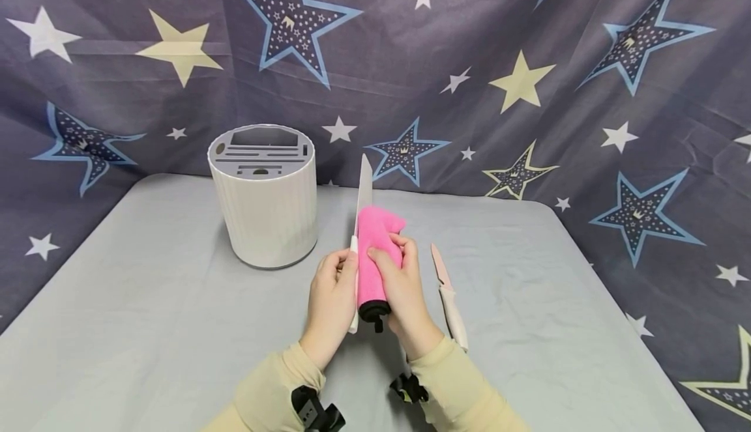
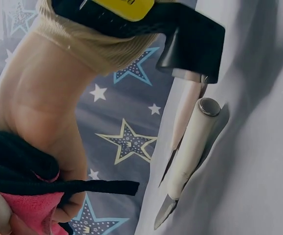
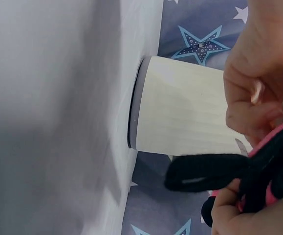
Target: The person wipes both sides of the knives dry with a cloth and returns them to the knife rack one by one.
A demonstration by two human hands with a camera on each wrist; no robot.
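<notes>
Upright in my left hand is a kitchen knife, gripped by its white handle with the blade pointing away. My right hand holds a folded pink cloth with a black edge and hanging loop, the thumb pressed on top. The cloth lies right along the knife's right side, over the lower blade and beside the handle. In the right wrist view the black loop dangles below the hands. Beside my right hand a paring knife with a pinkish blade lies on the table.
A white ribbed knife block with a grey slotted top stands at the back left. In the left wrist view another knife with a cream handle lies beside the paring knife. A grey cloth covers the table; a star-patterned curtain hangs behind.
</notes>
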